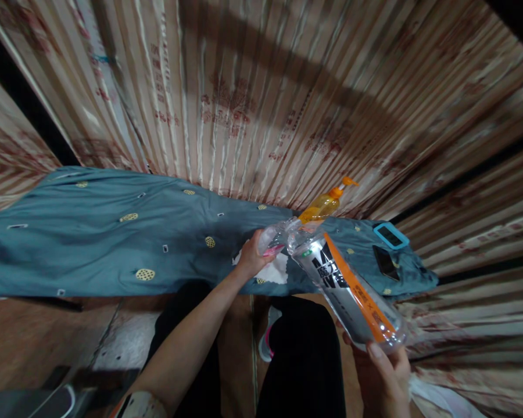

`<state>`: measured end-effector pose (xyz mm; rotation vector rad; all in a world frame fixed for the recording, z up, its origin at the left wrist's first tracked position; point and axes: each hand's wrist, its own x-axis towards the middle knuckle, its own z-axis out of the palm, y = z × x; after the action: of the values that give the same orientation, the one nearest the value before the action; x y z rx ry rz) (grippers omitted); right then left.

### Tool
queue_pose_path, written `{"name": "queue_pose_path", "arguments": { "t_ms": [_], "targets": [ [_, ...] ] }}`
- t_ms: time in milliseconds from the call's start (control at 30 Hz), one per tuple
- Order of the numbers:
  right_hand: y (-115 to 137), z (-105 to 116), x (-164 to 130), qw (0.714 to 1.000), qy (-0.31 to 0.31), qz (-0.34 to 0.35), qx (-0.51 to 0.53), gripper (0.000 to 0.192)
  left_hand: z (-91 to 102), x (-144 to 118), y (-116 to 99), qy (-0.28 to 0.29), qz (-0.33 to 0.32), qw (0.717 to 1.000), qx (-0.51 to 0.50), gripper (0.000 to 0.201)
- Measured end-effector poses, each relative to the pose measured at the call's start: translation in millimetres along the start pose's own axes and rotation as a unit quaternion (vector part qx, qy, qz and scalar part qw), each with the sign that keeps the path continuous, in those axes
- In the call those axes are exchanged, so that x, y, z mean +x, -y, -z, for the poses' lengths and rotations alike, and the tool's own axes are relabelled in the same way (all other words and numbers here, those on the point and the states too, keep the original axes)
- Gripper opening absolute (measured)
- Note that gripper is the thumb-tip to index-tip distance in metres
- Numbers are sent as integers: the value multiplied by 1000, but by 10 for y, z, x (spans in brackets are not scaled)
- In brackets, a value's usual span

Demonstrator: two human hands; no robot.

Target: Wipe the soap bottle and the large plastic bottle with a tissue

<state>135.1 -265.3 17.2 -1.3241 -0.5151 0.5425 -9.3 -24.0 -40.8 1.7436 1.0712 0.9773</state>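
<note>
My left hand (253, 255) is wrapped around a small clear plastic container (275, 234), perhaps a bottle. Something pink (273, 250) shows by its fingers; what it is I cannot make out. A large clear plastic bottle (346, 290) with a silver, black and orange label is gripped near its base by my right hand (386, 366). It tilts with its neck toward the small container, and the two meet or overlap there. Just behind stands a pump bottle (320, 206) of yellow-orange liquid with an orange pump head. White torn paper (273, 270) lies below my left hand.
A teal cloth (91, 244) with yellow patterns covers the long narrow surface before me. At its right end lie a blue-framed device (391, 235) and a dark phone (385, 262). Pleated patterned curtains (244, 104) hang close behind and at the right, with dark poles.
</note>
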Motion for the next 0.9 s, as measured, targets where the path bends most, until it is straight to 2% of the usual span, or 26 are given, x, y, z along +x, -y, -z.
{"name": "queue_pose_path", "arguments": {
  "t_ms": [367,633,900],
  "targets": [
    [13,0,11,1000,23,15,-4,80,9,4,1,0,-4,1000,3,62],
    [35,-27,-4,1000,14,16,-16,82,2,8,8,0,-3,1000,5,59],
    [42,-17,-13,999,17,17,-29,70,-6,10,3,-7,-3,1000,12,57]
  ]
}}
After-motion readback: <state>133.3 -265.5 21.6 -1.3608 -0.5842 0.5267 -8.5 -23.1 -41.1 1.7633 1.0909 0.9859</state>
